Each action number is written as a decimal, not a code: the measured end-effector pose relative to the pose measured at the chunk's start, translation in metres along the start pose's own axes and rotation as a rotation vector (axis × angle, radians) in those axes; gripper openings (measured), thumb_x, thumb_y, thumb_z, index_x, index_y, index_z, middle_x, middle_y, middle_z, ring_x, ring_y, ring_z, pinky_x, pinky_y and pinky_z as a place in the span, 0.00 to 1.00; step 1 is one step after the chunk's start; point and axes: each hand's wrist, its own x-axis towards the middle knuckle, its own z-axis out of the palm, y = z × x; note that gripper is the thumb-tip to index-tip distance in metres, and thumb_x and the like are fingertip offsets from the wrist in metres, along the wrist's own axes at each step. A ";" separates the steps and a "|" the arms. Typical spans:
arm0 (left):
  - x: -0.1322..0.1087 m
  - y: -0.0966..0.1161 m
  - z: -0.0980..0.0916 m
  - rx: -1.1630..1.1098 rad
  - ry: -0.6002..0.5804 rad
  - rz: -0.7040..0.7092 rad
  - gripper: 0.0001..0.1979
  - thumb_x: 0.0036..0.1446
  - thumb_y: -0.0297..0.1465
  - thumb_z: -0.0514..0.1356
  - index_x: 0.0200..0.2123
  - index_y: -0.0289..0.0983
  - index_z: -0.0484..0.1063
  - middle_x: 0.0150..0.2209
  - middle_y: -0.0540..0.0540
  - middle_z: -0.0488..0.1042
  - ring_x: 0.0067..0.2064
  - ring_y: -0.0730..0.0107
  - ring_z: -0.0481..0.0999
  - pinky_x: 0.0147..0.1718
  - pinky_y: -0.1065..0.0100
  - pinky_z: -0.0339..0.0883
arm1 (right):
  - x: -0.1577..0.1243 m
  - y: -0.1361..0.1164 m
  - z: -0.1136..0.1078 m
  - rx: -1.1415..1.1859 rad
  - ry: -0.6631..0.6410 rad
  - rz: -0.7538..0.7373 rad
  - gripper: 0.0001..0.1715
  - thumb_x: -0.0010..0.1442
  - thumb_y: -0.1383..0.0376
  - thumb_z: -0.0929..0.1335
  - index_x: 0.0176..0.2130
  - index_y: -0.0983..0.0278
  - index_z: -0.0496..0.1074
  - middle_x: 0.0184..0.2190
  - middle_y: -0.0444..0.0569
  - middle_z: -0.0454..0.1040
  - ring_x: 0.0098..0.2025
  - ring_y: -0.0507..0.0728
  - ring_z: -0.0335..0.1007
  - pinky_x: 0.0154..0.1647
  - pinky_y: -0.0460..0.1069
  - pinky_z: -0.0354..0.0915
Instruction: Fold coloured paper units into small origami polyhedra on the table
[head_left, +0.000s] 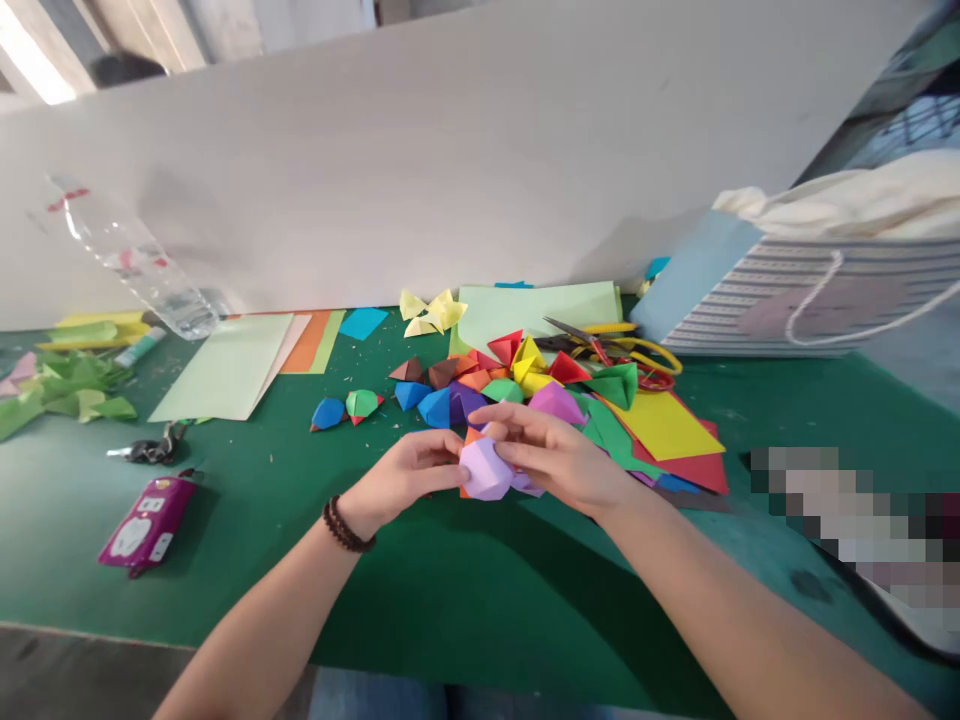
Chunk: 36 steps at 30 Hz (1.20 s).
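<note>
Item: one faceted lilac paper form (486, 468), folded and rounded, held between both hands at the front edge of a heap of folded paper pieces (480, 385), over the green-topped bench (225, 600). Left hand (409, 475): grasping the form's left side, fingers curled in, not clenched; a dark beaded bracelet (345, 525) sits at the wrist. Right hand (547, 460): grasping from above and to the right, fingers spread across the upper facets. Handling note: a fingertip hold with the palms clear suits thin paper, since it can firm a crease without crushing the facets. Associated stock: a yellow paper sheet (660, 425) overlying a red paper sheet (705, 470) right of the heap; scissors with yellow handles (645, 350) beyond it; a pale green paper sheet (225, 365) to the left. Also present: a plastic bottle (135, 265), a purple pouch (148, 520), and a striped paper bag (810, 300).
</note>
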 end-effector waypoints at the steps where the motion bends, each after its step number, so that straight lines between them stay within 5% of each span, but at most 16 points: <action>1: 0.000 0.001 0.001 0.021 0.016 0.007 0.13 0.46 0.36 0.70 0.30 0.34 0.75 0.29 0.49 0.73 0.30 0.75 0.71 0.32 0.73 0.63 | 0.000 -0.001 -0.001 -0.035 -0.002 -0.003 0.18 0.55 0.59 0.72 0.47 0.58 0.73 0.32 0.43 0.68 0.32 0.50 0.66 0.32 0.46 0.63; 8: 0.004 -0.006 0.001 0.062 0.131 0.080 0.13 0.47 0.38 0.70 0.28 0.34 0.76 0.32 0.47 0.74 0.33 0.73 0.71 0.34 0.72 0.64 | 0.003 -0.007 0.000 -0.212 -0.011 -0.043 0.20 0.56 0.55 0.70 0.46 0.61 0.73 0.31 0.44 0.70 0.33 0.52 0.68 0.33 0.48 0.64; 15: 0.003 -0.002 0.006 0.074 0.216 0.012 0.16 0.44 0.39 0.71 0.25 0.33 0.71 0.28 0.49 0.70 0.28 0.76 0.67 0.28 0.73 0.61 | 0.004 -0.012 0.002 -0.244 0.006 -0.003 0.13 0.55 0.55 0.70 0.31 0.64 0.73 0.28 0.44 0.72 0.31 0.51 0.66 0.31 0.47 0.61; 24: 0.007 -0.007 0.011 0.055 0.240 0.006 0.18 0.41 0.38 0.72 0.23 0.34 0.68 0.25 0.52 0.66 0.26 0.78 0.64 0.25 0.74 0.59 | 0.006 -0.004 0.006 -0.299 0.005 -0.086 0.16 0.61 0.53 0.65 0.34 0.62 0.72 0.27 0.43 0.68 0.27 0.50 0.60 0.25 0.46 0.54; 36: 0.011 -0.013 0.012 0.001 0.274 -0.023 0.17 0.41 0.38 0.71 0.24 0.34 0.68 0.22 0.53 0.65 0.23 0.79 0.62 0.24 0.73 0.57 | 0.007 0.001 0.005 -0.355 0.059 -0.151 0.11 0.60 0.60 0.65 0.39 0.61 0.75 0.36 0.46 0.77 0.37 0.54 0.72 0.35 0.50 0.65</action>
